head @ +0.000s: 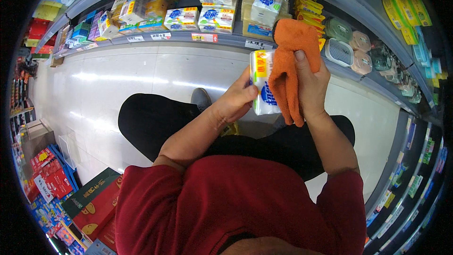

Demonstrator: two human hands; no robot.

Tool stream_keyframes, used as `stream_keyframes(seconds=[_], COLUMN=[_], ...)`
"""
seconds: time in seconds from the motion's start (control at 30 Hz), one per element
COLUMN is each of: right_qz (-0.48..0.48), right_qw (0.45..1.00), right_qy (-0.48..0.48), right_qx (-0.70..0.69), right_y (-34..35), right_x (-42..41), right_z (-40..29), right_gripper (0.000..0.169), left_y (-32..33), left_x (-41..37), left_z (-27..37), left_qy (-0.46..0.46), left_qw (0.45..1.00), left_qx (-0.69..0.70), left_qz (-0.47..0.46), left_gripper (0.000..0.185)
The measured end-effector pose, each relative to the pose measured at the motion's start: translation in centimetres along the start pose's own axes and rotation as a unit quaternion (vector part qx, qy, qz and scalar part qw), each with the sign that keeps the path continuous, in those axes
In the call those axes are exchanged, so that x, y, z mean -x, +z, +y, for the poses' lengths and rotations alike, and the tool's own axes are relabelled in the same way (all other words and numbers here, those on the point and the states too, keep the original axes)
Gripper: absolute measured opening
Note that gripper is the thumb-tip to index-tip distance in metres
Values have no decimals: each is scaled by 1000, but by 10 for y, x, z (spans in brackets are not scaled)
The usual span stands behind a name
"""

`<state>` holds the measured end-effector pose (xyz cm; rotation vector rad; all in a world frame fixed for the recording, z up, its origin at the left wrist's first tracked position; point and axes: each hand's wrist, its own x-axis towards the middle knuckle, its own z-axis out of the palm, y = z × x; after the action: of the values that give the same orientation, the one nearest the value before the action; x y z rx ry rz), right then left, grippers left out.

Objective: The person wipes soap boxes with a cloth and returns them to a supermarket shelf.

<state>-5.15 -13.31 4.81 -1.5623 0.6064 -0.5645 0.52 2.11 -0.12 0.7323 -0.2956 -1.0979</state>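
Observation:
My left hand (240, 95) grips the left side of a white plastic-wrapped soap pack (262, 102) with a yellow band and blue printing. In my right hand (311, 81) is an orange terry cloth (288, 67), pinched under the thumb. The cloth lies over the right part of the pack and hides it there, and its folded ends hang down below. Both hands are held above my knees, in front of the low shelf (226, 40). Similar soap packs (216, 19) are stacked on that shelf.
Yellow packets (309, 10) and lidded plastic containers (338, 51) stand on the shelf to the right. Boxed goods (83, 30) fill its left end. Red cartons (53, 177) and a green-and-red gift box (93, 198) are at lower left. Another shelving unit (400, 184) runs along the right.

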Motion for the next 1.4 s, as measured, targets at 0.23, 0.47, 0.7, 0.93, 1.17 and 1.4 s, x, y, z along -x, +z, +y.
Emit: stream_keyframes(seconds=[0.23, 0.47, 0.7, 0.93, 1.17, 1.4], right_qz=[-7, -33, -104, -104, -60, -21], right_qw=[993, 983, 988, 988, 993, 996], right_qy=[30, -55, -60, -27, -75, -63], right_qx=[-116, -172, -99, -111, -67, -58], right_y=[3, -8, -22, -24, -36, -46], right_x=[4, 5, 16, 35, 35, 25], right_z=[-8, -50, -98, -89, -88, -89], right_gripper=[40, 40, 43, 39, 40, 43], left_y=[-10, -2, -17, -53, -132, -155], left_x=[8, 38, 74, 36, -24, -48], left_z=[3, 35, 129, 217, 251, 239], left_qy=[-13, 30, 78, 146, 101, 26], left_qw=[971, 968, 993, 878, 486, 352], left_qx=[233, 249, 28, -395, -811, -905], left_qz=[-51, -10, 88, 227, 308, 235], left_gripper=[65, 58, 55, 56, 83, 79])
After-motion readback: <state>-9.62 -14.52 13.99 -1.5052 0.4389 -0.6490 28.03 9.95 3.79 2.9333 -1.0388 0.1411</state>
